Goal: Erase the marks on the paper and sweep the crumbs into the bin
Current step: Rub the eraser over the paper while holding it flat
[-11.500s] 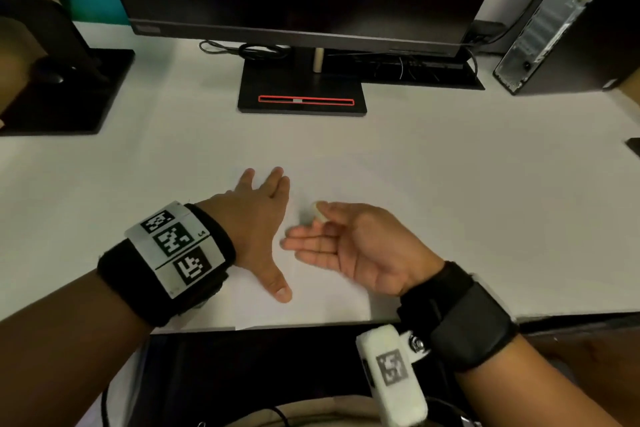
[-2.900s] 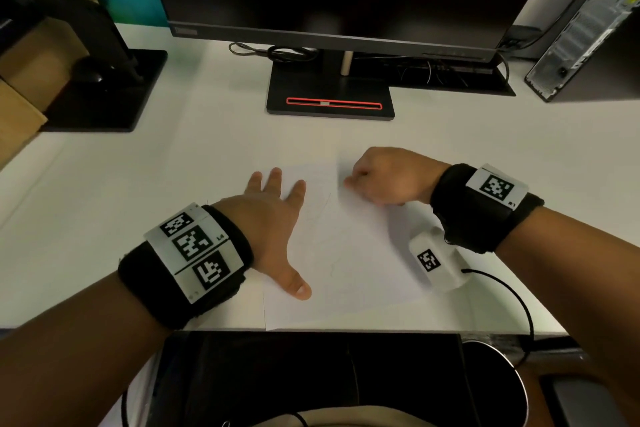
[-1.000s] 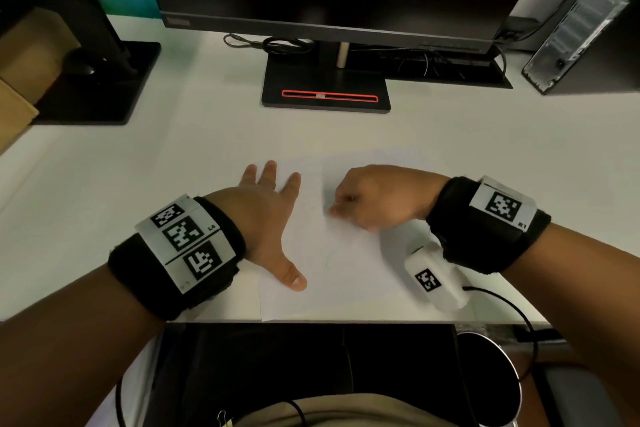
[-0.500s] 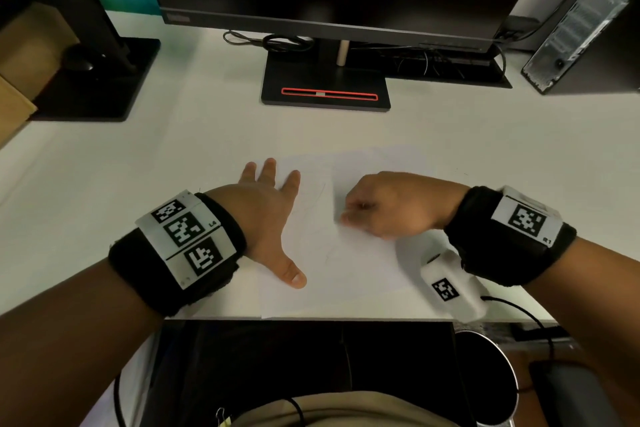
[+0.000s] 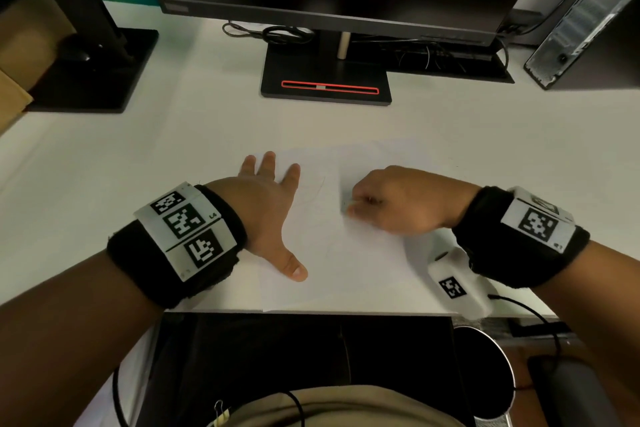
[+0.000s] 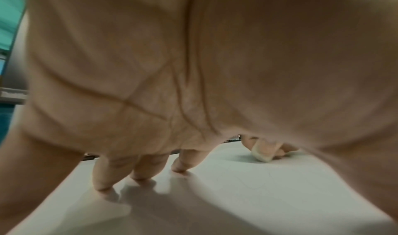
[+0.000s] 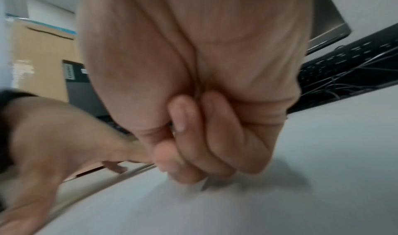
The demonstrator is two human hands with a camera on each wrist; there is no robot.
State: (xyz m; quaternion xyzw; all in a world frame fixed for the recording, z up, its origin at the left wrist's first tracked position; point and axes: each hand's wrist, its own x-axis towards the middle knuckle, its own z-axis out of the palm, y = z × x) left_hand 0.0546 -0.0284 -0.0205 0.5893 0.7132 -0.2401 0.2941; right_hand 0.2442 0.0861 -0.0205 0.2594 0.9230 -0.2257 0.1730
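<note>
A white sheet of paper (image 5: 332,253) lies on the white desk near its front edge, with faint pencil lines (image 5: 317,189) on it. My left hand (image 5: 266,204) lies flat on the sheet's left part, fingers spread, thumb out toward me. My right hand (image 5: 391,201) is curled into a fist on the sheet's upper middle and pinches a small white eraser (image 6: 261,153), whose tip touches the paper. In the right wrist view the fist (image 7: 193,136) hides the eraser. A round metal bin (image 5: 485,371) stands below the desk edge at the right.
A monitor on a black stand (image 5: 325,80) sits at the back of the desk (image 5: 138,166). A second black stand (image 5: 90,69) is at the back left, a computer tower (image 5: 585,21) at the back right, with cables behind the monitor.
My right hand with the eraser has shifted slightly back and forth over the sheet's upper middle in the last second. The left hand has stayed flat in place.
</note>
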